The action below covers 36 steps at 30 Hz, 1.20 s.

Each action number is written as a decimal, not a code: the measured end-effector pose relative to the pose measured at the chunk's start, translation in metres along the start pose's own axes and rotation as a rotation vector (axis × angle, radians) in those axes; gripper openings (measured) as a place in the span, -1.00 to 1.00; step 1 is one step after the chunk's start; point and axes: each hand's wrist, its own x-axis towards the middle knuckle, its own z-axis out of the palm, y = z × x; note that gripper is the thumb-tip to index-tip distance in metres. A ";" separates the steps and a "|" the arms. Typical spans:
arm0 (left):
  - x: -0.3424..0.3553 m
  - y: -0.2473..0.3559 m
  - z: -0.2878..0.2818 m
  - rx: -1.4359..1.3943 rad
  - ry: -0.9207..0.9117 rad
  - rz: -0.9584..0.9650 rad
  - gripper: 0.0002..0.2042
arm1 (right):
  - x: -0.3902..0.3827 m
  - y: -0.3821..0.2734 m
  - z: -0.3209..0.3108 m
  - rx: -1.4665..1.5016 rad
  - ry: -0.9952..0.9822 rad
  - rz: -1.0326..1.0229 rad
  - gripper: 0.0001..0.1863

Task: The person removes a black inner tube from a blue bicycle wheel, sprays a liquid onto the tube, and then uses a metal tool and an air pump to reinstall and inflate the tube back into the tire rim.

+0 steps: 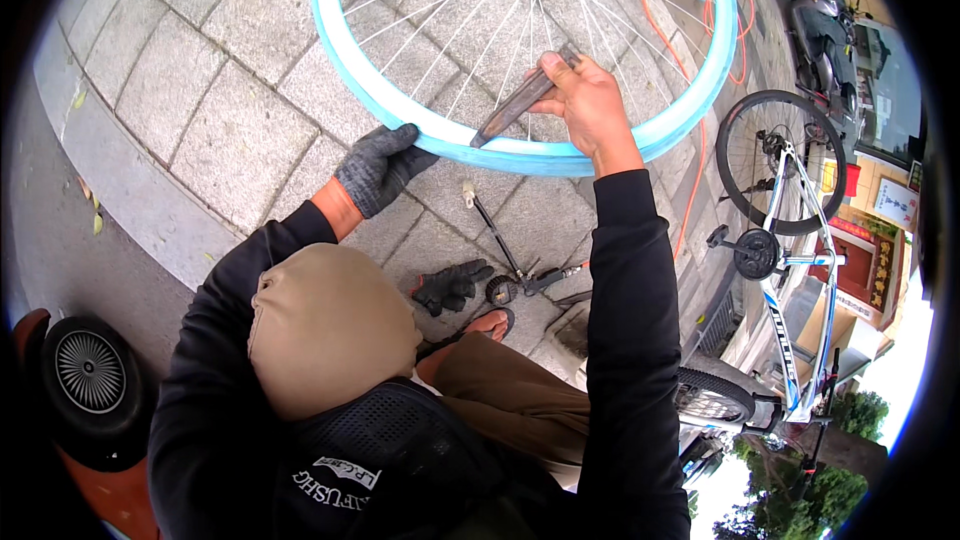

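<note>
A bicycle wheel with a light-blue outer ring and thin metal spokes stands out in front of me, its top cut off by the frame. My left hand, in a dark grey glove, is closed on the near left part of the ring. Bare and further right, my right hand grips a dark, flat, tapered hand tool. The tool's narrow tip meets the ring's near inner edge, a little right of the glove. Whether the tip reaches under the edge cannot be seen.
Below the wheel, a loose dark glove lies beside an air inflator with a gauge and hose. An orange air hose runs along the paving. A white-and-blue bicycle is at right, a black wheel at lower left.
</note>
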 end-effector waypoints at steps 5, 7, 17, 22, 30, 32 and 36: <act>0.002 0.001 -0.003 0.000 -0.006 -0.012 -0.65 | 0.000 -0.007 0.008 -0.088 -0.077 -0.022 -0.71; 0.002 0.002 -0.002 0.005 -0.013 -0.008 -0.66 | 0.001 -0.013 0.016 -0.179 -0.105 -0.042 -0.70; 0.001 0.002 0.001 0.031 -0.027 -0.024 -0.66 | -0.012 -0.027 0.057 -0.669 -0.161 -0.276 -0.69; 0.003 0.002 -0.002 0.026 -0.080 -0.035 -0.66 | -0.094 -0.036 0.081 -0.802 -0.173 -0.670 -0.75; 0.004 0.001 -0.003 0.068 -0.078 -0.026 -0.68 | -0.173 0.039 0.051 -1.225 -0.487 -1.139 -0.68; 0.005 0.000 -0.005 0.080 -0.059 -0.016 -0.69 | -0.174 0.061 0.042 -1.261 -0.466 -1.149 -0.68; 0.007 0.007 -0.017 0.056 -0.017 0.031 -0.65 | -0.164 0.071 0.020 -1.298 -0.448 -1.254 -0.65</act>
